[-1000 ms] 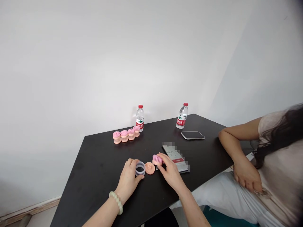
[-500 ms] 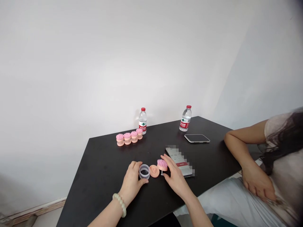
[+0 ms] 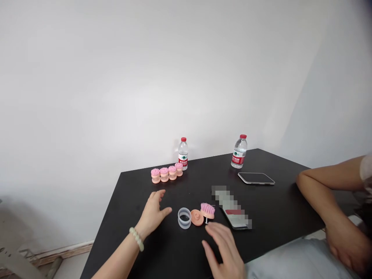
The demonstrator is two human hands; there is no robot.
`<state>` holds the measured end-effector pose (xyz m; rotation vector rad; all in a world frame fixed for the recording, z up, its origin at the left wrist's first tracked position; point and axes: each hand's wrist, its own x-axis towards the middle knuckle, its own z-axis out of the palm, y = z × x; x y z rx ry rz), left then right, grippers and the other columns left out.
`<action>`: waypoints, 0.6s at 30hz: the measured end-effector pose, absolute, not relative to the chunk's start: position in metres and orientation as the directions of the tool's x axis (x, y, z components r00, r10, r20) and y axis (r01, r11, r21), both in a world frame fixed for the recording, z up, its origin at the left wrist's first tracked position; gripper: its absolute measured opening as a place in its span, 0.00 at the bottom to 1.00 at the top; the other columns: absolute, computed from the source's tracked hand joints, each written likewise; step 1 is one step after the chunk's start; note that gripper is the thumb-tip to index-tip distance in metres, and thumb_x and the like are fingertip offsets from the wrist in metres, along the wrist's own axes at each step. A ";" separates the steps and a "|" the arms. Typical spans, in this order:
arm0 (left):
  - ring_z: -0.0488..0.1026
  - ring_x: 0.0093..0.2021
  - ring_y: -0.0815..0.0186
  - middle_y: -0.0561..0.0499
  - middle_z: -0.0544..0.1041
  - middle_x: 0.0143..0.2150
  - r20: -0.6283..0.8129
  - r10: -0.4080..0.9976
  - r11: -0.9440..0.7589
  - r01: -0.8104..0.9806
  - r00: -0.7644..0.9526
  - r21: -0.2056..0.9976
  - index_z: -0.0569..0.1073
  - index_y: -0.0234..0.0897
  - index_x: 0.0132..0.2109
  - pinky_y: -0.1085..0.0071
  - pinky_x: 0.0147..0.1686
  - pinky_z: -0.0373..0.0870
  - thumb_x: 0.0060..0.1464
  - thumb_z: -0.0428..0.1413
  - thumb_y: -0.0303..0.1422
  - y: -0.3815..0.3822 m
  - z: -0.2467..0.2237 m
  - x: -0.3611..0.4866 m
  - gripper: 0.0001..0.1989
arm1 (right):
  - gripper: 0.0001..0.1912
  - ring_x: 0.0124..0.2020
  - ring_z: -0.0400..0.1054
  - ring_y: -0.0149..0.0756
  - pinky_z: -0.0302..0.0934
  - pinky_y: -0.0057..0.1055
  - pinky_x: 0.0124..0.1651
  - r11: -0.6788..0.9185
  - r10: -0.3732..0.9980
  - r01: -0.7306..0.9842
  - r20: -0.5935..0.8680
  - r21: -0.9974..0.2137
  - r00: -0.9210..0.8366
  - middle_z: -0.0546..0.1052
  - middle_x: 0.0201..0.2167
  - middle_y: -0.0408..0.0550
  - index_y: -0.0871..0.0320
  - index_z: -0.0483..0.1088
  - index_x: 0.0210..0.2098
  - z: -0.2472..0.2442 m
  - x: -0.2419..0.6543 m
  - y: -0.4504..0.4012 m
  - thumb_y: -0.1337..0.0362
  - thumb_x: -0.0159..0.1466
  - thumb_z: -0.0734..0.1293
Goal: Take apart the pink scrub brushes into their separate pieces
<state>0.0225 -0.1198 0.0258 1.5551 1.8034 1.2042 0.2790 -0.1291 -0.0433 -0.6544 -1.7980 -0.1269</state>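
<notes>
My left hand (image 3: 152, 215), with a beaded bracelet at the wrist, is open above the table, thumb apart from the fingers. Just right of it a translucent ring-shaped cup (image 3: 184, 218) stands on the black table. Touching or close beside that lies a round peach disc (image 3: 197, 217) with a small raised centre. A pink bristled brush head (image 3: 207, 210) with a peach base and a pale stem under it rests at the disc's right. Nearer to me, my right hand (image 3: 223, 248) is open, fingers apart, holding nothing.
Several assembled pink brushes (image 3: 164, 174) stand in a row at the back left. Two red-capped water bottles, one left (image 3: 183, 155) and one right (image 3: 239, 152), stand near the wall. A partly blurred phone (image 3: 235, 215) and a dark-screened device (image 3: 256, 178) lie right. Another person's arm (image 3: 322, 197) rests at the right edge.
My left hand has let go of the translucent cup and moved left. My right hand has come away from the brush head, back toward me. The view has shifted, too.
</notes>
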 end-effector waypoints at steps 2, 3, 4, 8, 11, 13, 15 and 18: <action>0.71 0.53 0.51 0.38 0.68 0.57 0.214 0.911 0.002 0.522 -0.353 0.853 0.68 0.33 0.60 0.56 0.51 0.71 0.49 0.63 0.31 -0.099 0.030 0.008 0.31 | 0.14 0.48 0.72 0.43 0.74 0.35 0.46 0.879 0.284 0.446 0.936 -0.169 -0.206 0.76 0.43 0.56 0.62 0.70 0.50 -0.049 0.269 -0.138 0.75 0.66 0.64; 0.70 0.55 0.51 0.37 0.67 0.58 0.225 0.883 0.019 0.508 -0.413 0.861 0.67 0.33 0.61 0.55 0.53 0.70 0.50 0.63 0.30 -0.087 0.032 0.000 0.30 | 0.14 0.48 0.73 0.42 0.74 0.34 0.45 0.890 0.257 0.434 0.940 -0.140 -0.224 0.76 0.41 0.56 0.62 0.71 0.49 -0.051 0.266 -0.140 0.76 0.65 0.64; 0.68 0.58 0.50 0.37 0.66 0.61 0.231 0.854 0.032 0.490 -0.466 0.871 0.67 0.33 0.61 0.54 0.56 0.68 0.52 0.62 0.30 -0.074 0.033 -0.008 0.29 | 0.14 0.47 0.74 0.42 0.75 0.34 0.45 0.894 0.243 0.431 0.940 -0.122 -0.238 0.77 0.41 0.56 0.63 0.71 0.49 -0.054 0.264 -0.142 0.76 0.65 0.64; 0.64 0.63 0.49 0.40 0.66 0.63 0.192 0.794 0.057 0.385 -0.576 0.921 0.69 0.35 0.59 0.48 0.59 0.67 0.56 0.63 0.31 -0.031 0.028 -0.031 0.25 | 0.15 0.48 0.74 0.45 0.75 0.37 0.45 0.883 0.291 0.437 0.930 -0.171 -0.226 0.77 0.43 0.58 0.64 0.71 0.50 -0.062 0.263 -0.139 0.76 0.65 0.65; 0.68 0.60 0.51 0.42 0.68 0.62 0.175 0.794 0.032 0.328 -0.582 0.944 0.70 0.36 0.58 0.49 0.57 0.70 0.59 0.62 0.32 -0.012 0.016 -0.038 0.21 | 0.15 0.49 0.74 0.46 0.75 0.40 0.45 0.870 0.343 0.431 0.922 -0.239 -0.181 0.78 0.43 0.57 0.61 0.71 0.50 -0.067 0.261 -0.138 0.77 0.65 0.65; 0.70 0.58 0.53 0.42 0.70 0.60 0.183 0.799 0.008 0.315 -0.572 0.949 0.71 0.35 0.57 0.51 0.55 0.72 0.60 0.61 0.33 -0.004 0.009 -0.039 0.19 | 0.15 0.49 0.74 0.47 0.75 0.41 0.45 0.862 0.366 0.428 0.918 -0.273 -0.152 0.78 0.43 0.56 0.60 0.72 0.50 -0.070 0.259 -0.139 0.77 0.65 0.65; 0.73 0.54 0.56 0.43 0.73 0.57 0.191 0.808 -0.009 0.313 -0.558 0.950 0.71 0.35 0.55 0.52 0.53 0.73 0.61 0.60 0.34 0.002 0.006 -0.040 0.17 | 0.14 0.49 0.74 0.47 0.75 0.41 0.45 0.860 0.371 0.429 0.916 -0.278 -0.150 0.78 0.42 0.56 0.60 0.72 0.49 -0.072 0.258 -0.139 0.76 0.66 0.65; 0.75 0.50 0.58 0.44 0.75 0.53 0.177 0.810 -0.001 0.302 -0.558 0.953 0.73 0.34 0.53 0.54 0.51 0.75 0.62 0.59 0.35 0.005 0.007 -0.043 0.15 | 0.13 0.49 0.74 0.45 0.75 0.39 0.45 0.861 0.354 0.446 0.918 -0.245 -0.179 0.78 0.42 0.57 0.62 0.72 0.49 -0.068 0.259 -0.138 0.76 0.66 0.65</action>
